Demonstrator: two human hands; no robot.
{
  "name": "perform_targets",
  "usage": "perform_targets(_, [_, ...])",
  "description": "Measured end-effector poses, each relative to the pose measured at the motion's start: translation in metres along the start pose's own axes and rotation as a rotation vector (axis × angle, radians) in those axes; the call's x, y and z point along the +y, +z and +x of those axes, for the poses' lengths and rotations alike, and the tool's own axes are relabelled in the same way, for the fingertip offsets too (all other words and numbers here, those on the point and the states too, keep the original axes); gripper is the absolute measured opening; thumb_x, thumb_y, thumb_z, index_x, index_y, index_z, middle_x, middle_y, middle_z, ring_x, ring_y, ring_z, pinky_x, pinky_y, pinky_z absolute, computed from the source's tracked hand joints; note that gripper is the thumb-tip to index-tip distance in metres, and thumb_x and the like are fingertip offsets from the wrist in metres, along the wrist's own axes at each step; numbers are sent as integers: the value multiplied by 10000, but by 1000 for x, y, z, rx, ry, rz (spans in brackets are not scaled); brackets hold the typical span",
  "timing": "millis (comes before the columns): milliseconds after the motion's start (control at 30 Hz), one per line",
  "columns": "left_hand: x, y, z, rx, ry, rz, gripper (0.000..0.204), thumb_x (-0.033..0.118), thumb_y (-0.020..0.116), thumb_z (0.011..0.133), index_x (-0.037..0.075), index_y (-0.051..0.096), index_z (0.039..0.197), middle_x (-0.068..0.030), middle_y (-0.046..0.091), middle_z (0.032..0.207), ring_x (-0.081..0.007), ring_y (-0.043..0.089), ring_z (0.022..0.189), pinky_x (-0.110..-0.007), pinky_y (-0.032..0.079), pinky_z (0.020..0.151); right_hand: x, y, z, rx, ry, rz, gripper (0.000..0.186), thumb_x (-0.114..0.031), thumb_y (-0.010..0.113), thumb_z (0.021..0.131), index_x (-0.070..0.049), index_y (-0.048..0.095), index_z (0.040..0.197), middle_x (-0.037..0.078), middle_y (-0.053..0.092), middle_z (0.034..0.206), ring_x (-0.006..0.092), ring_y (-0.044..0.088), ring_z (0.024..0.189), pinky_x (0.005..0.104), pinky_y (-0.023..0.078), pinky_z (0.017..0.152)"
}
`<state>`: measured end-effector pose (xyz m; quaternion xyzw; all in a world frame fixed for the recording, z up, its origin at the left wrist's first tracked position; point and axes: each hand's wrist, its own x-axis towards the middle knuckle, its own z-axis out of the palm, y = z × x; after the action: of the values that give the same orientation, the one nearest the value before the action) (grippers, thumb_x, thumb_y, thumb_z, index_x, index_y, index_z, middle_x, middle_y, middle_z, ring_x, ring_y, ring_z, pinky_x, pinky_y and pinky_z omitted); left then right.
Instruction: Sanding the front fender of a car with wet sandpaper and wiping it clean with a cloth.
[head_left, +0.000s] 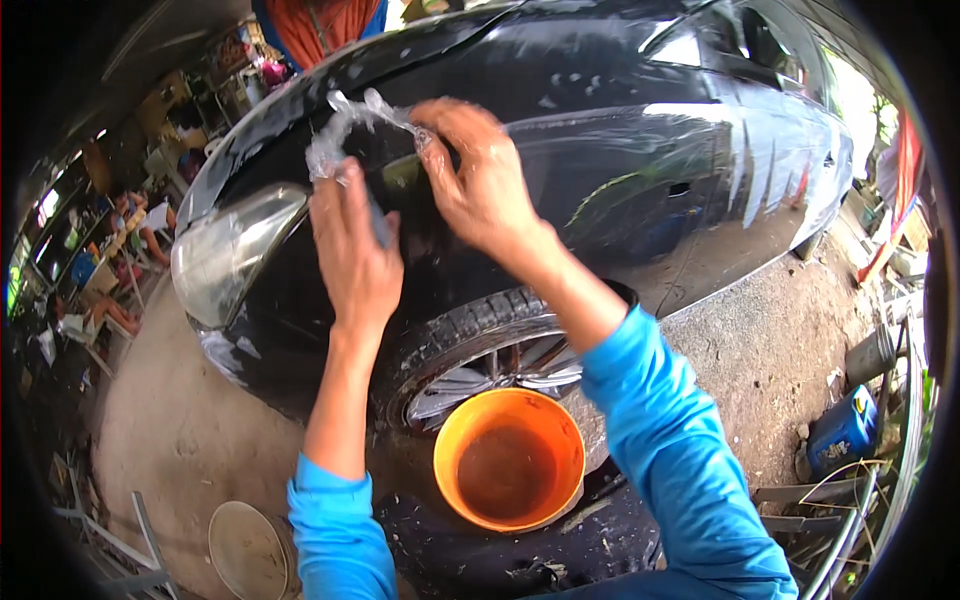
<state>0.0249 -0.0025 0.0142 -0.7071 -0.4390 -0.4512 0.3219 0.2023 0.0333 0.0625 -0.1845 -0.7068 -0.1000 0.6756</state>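
Observation:
A crumpled piece of clear plastic [335,135] stretches in an arch over the black car's front fender [560,160]. My right hand [485,185] pinches its right end, fingers curled. At the other end, the plastic meets the fingertips of my left hand [355,255]. That hand also holds a flat grey piece [379,222], whose edge shows between thumb and fingers; its kind is hard to make out. The fender looks wet, with whitish smears along the body. Below my hands, an orange bucket [575,440] with murky brown water stands beside the front wheel [490,375].
The cloudy headlight [240,250] is to the left of my hands. A pale round container [245,550] stands on the ground at the lower left. Over at the right are a blue container [845,430] and metal bars. People sit in the far left background.

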Motion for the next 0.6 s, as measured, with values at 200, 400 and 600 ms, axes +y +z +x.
perform_targets(200, [49, 42, 54, -155, 66, 225, 697, 287, 699, 892, -16, 437, 1462, -237, 436, 1506, -377, 392, 1418, -529, 271, 1185, 107, -125, -43, -207, 83, -768, 567, -331, 599, 952, -149, 478, 1475, 133, 391, 1575, 363, 314, 1480, 584, 189, 1202])
perform_targets(400, [167, 145, 136, -152, 447, 223, 688, 449, 557, 955, -1, 462, 1466, -204, 447, 1531, -336, 357, 1465, -479, 244, 1216, 136, -144, -82, -108, 126, -702, 667, -303, 558, 952, -57, 373, 1544, 147, 294, 1637, 363, 211, 1531, 560, 102, 1229])
perform_targets(600, [64, 71, 71, -233, 297, 168, 658, 244, 643, 927, -10, 416, 1491, -204, 418, 1552, -330, 378, 1463, -473, 264, 1220, 143, -194, -118, -263, 88, -752, 667, -293, 561, 932, -82, 396, 1543, 163, 308, 1631, 370, 230, 1525, 545, 112, 1234])
